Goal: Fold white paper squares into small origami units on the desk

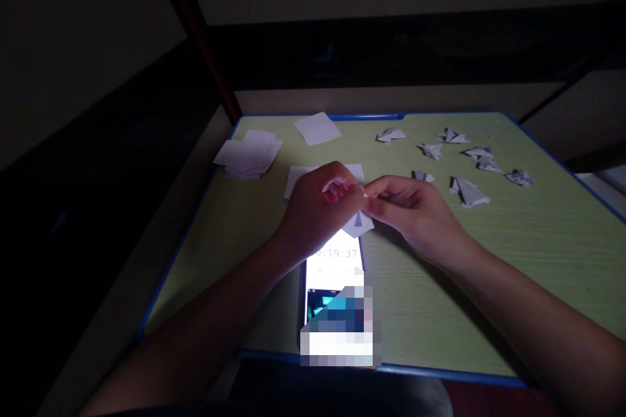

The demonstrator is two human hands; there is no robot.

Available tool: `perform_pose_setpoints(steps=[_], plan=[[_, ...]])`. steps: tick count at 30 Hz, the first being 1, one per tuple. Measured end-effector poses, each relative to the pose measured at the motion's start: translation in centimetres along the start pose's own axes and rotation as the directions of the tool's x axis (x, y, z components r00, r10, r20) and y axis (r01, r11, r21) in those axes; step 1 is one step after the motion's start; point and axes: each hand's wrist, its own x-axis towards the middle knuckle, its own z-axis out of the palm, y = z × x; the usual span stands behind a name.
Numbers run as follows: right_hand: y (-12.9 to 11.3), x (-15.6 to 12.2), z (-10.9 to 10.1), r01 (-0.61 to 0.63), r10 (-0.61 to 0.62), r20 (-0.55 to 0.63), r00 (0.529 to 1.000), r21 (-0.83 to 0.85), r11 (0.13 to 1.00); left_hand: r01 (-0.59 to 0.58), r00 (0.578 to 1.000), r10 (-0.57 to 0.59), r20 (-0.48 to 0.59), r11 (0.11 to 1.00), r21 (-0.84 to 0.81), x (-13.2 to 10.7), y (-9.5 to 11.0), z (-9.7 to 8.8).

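Both of my hands meet over the middle of a pale green table [513, 254] with a blue rim. My left hand [317, 205] and my right hand [415, 215] each pinch a small folded piece of white paper [359, 223], whose pointed lower part shows between them. The fingers of both hands are closed on it. Under the hands lies a flat white sheet [296, 179], partly hidden.
A lit phone [335, 287] lies near the table's front edge. A stack of white paper squares [249, 155] sits at the far left, one loose sheet [317, 128] at the back. Several folded paper shapes [467, 192] lie at the back right. The room around is dark.
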Motion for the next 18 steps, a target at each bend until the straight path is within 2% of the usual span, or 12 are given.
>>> perform_pose_setpoints(steps=[5,8,11,14,18], plan=[[0.32,0.11,-0.48,0.062,-0.059,-0.093,0.994,0.028,0.998,0.022,0.999,-0.021,0.032,0.999,-0.027,-0.03,-0.10,0.08],[0.32,0.19,-0.65,0.108,-0.097,-0.148,0.984,0.067,0.992,0.140,0.980,-0.130,0.153,0.989,-0.055,-0.04,0.16,0.05],[0.09,0.25,-0.43,0.114,-0.095,-0.198,0.976,0.088,0.990,0.213,0.950,-0.205,0.237,0.977,-0.008,-0.02,0.30,-0.12],[-0.18,0.24,-0.14,0.099,-0.076,-0.215,0.974,0.102,0.990,0.246,0.937,-0.243,0.250,0.969,0.021,0.02,0.23,-0.33],[-0.22,0.19,-0.13,0.083,-0.059,-0.202,0.978,0.112,0.990,0.232,0.941,-0.230,0.247,0.972,0.019,0.02,0.19,-0.43]])
